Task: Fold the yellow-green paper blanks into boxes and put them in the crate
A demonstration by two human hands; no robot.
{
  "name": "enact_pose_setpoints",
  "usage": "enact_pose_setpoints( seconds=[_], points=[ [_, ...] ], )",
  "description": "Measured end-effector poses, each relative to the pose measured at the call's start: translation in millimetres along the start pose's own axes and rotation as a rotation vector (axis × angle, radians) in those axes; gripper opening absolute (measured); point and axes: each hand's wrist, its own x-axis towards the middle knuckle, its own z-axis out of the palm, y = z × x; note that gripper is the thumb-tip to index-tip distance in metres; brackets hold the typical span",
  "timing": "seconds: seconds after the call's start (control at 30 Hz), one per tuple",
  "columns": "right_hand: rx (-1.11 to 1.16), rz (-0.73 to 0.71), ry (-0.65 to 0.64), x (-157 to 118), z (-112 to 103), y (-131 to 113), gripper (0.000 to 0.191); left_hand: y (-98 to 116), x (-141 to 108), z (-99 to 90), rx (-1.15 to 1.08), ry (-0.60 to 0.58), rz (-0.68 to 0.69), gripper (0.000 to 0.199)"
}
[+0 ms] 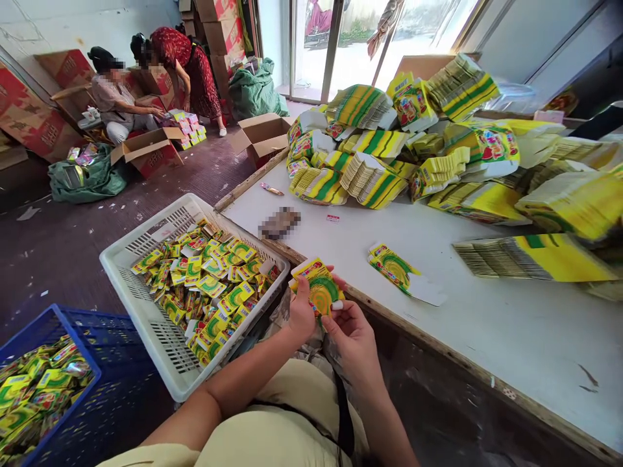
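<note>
Yellow-green carton (320,290) is held up just off the desk's (418,324) near edge. Your left hand (302,311) has its grip closed on the left side, thumb on the front face, probably to steady it; your right hand (353,337) pinches the lower right corner, likely for finer finger work. Forearms come in from below, converging. White basket (117,259) of similar packs sits left, within easy reach; flat carton (396,269) lies right on the desk, stacks (360,175) beyond.
</note>
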Motion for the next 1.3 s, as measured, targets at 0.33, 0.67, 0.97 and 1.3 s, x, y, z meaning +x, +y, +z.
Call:
enact_pose_setpoints(
  seconds=[0.33,0.67,0.97,1.3],
  points=[
    [0.159,-0.011,-0.144,-3.1,-8.2,1.2,0.054,1.9,6.1,-12.5,0.095,-0.077,0.120,0.079],
    [0.039,-0.107,-0.138,-11.5,-1.0,-2.8,0.084,0.2,-0.8,-9.1,0.088,-0.047,0.029,0.083],
    [-0.194,-0.115,-0.112,-16.6,8.0,10.8,0.056,12.2,0.1,-10.5,0.161,0.089,0.061,0.054],
    [-0.250,-0.174,0.146,-0.2,-22.8,-3.7,0.018,11.5,0.1,-11.6,0.351,-0.097,0.076,0.055]
  ],
)
